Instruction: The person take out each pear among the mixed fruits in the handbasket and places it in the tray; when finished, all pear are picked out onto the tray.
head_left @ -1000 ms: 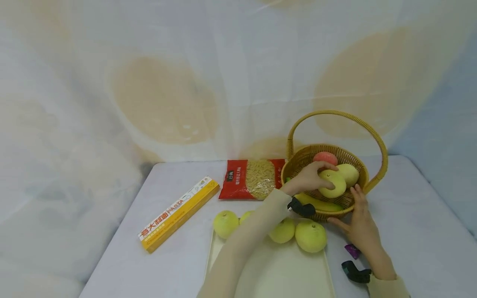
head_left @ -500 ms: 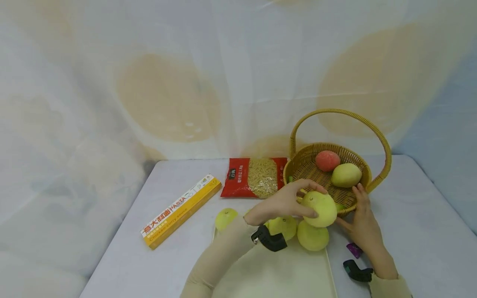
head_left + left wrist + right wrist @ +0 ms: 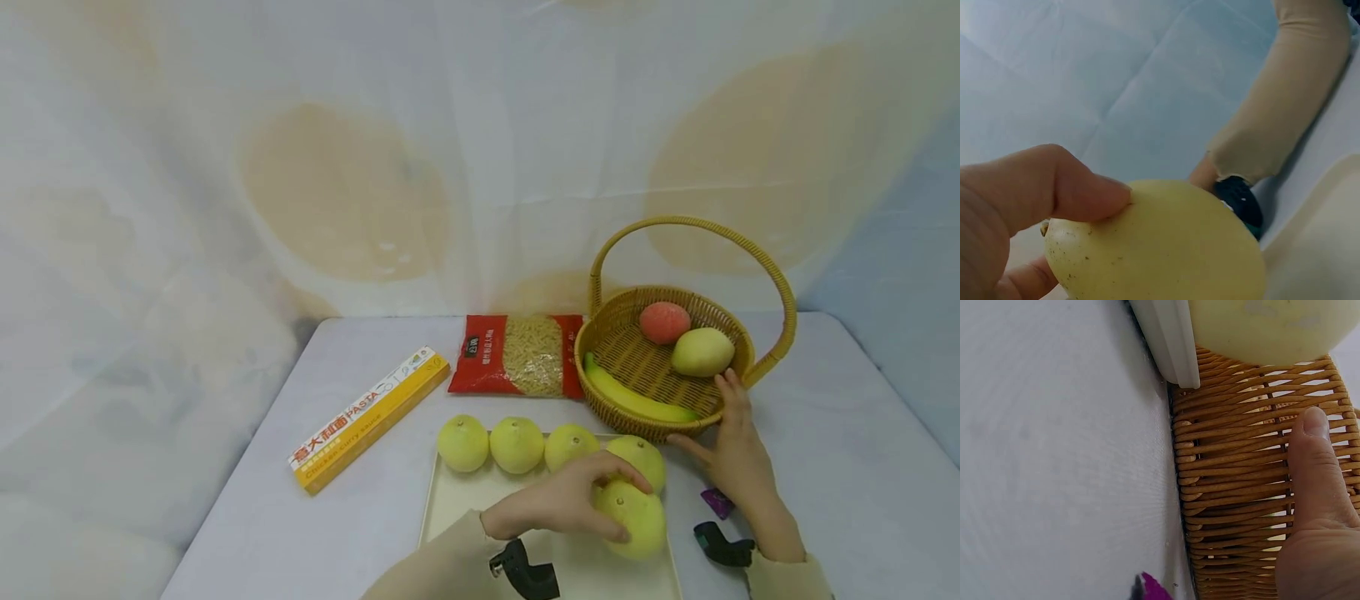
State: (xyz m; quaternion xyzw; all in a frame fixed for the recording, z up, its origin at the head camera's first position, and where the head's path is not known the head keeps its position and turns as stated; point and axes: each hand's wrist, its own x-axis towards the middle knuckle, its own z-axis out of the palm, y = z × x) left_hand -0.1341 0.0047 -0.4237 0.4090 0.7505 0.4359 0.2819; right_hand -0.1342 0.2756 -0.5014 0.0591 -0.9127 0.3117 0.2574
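Observation:
My left hand point(image 3: 566, 500) grips a round yellow-green fruit point(image 3: 637, 525) at the right side of the cream tray point(image 3: 429, 508). In the left wrist view the thumb lies on the speckled fruit point(image 3: 1166, 244), near its stem; whether it touches the tray is hidden. Several similar fruits point(image 3: 517, 446) line the tray's back edge. My right hand point(image 3: 738, 454) holds the wicker basket point(image 3: 645, 358) at its front right, fingertips over the rim. Its thumb point(image 3: 1316, 469) presses the woven outer wall. Inside lie a banana point(image 3: 633, 398), a reddish fruit point(image 3: 665, 322) and a pale yellow-green oval fruit point(image 3: 702, 352).
A red pasta bag point(image 3: 517, 356) stands left of the basket, close to its side. Farther left a yellow and white pasta box point(image 3: 367, 421) lies slanted. A small purple packet point(image 3: 717, 502) lies beside the right wrist. The basket's tall handle point(image 3: 690, 221) arches above it.
My left hand has lifted the round fruit out of the basket and carried it left and toward me to the tray. The banana now shows fully. My right hand stays at the basket.

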